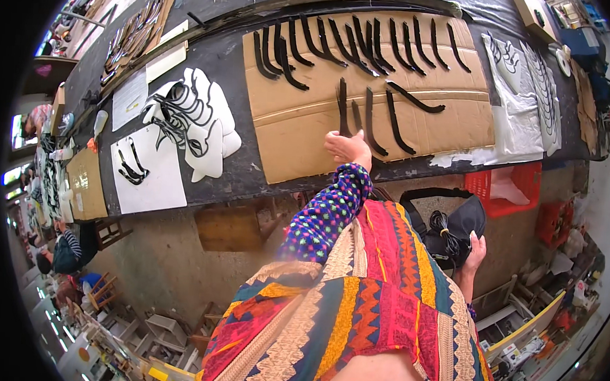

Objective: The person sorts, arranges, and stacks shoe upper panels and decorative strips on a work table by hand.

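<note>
My left hand [348,149] reaches over the near edge of a large brown cardboard sheet [280,144] on the dark table. Its fingers are closed around the lower end of a thin, dark, curved strip [343,103]. Close beside it lie a few similar strips, among them a bent one [398,123]. Farther back, several more curved black strips [364,45] are laid out in a row on the cardboard. My right hand [476,255] is low at my right side, beside a black bag [464,216] with a coiled cable. Its fingers are stretched out, gripping nothing I can see.
White pieces with black curved outlines [205,126] are heaped left of the cardboard, near a white sheet [157,183] bearing dark strips. On the right are plastic-covered pieces [519,112] and a red crate [501,194] below the table edge. A wooden stool [228,229] stands below.
</note>
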